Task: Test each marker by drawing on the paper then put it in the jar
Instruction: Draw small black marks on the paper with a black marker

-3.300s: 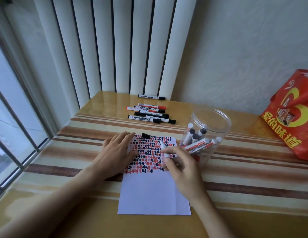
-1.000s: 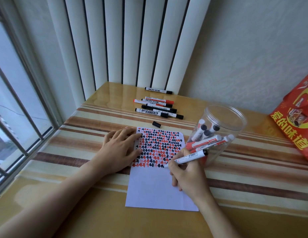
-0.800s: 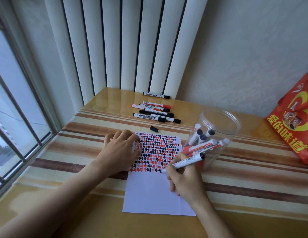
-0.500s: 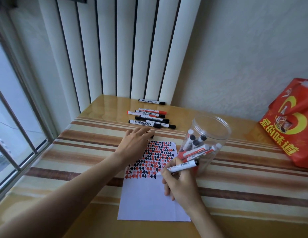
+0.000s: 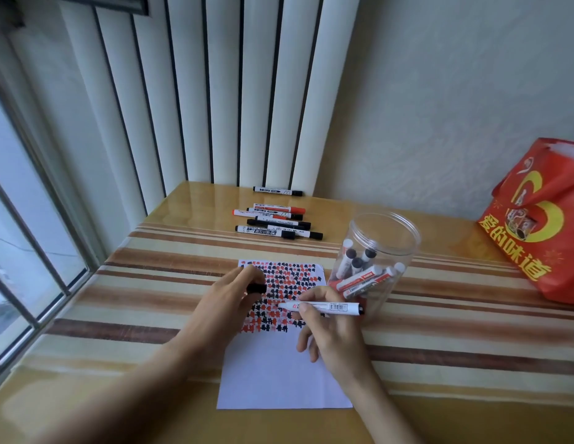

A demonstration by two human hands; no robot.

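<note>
A white paper (image 5: 279, 376) lies on the table, its upper half filled with red and black marks. My right hand (image 5: 330, 331) holds an uncapped white marker (image 5: 324, 308) level above the marks, tip pointing left. My left hand (image 5: 228, 302) pinches the black cap (image 5: 256, 288) over the paper, a short way left of the marker's tip. A clear plastic jar (image 5: 380, 238) with several markers inside stands just right of the paper. Several capped markers (image 5: 276, 224) lie in a group at the back of the table.
A red printed bag (image 5: 542, 225) stands at the right against the wall. White vertical blinds (image 5: 215, 91) hang behind the table, and a window with metal bars (image 5: 29, 238) is on the left. The striped tabletop (image 5: 455, 331) stretches right of the jar.
My left hand left the paper, reached back to the black cap and brought it over the marks. My right hand lifted the marker off the paper and turned it level.
</note>
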